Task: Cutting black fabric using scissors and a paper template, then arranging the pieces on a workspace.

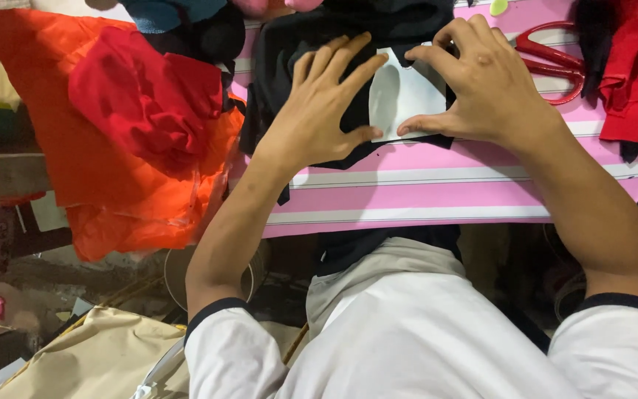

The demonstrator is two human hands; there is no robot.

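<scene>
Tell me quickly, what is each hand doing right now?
Left hand: open, fingers spread, pressing flat on the black cloth and white template.
Right hand: open, fingertips pinning the template; holding nothing.

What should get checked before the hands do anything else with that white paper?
1. Paper lies flat on the black cloth: ok.
2. Left hand presses cloth and paper's left edge: ok.
3. Right hand pins the paper's right side: ok.
4. Cloth smooth under the paper: cannot tell, hidden.
5. Scissors lie near the right hand: ok.
6. Red cloth stays off the paper: ok.
</scene>
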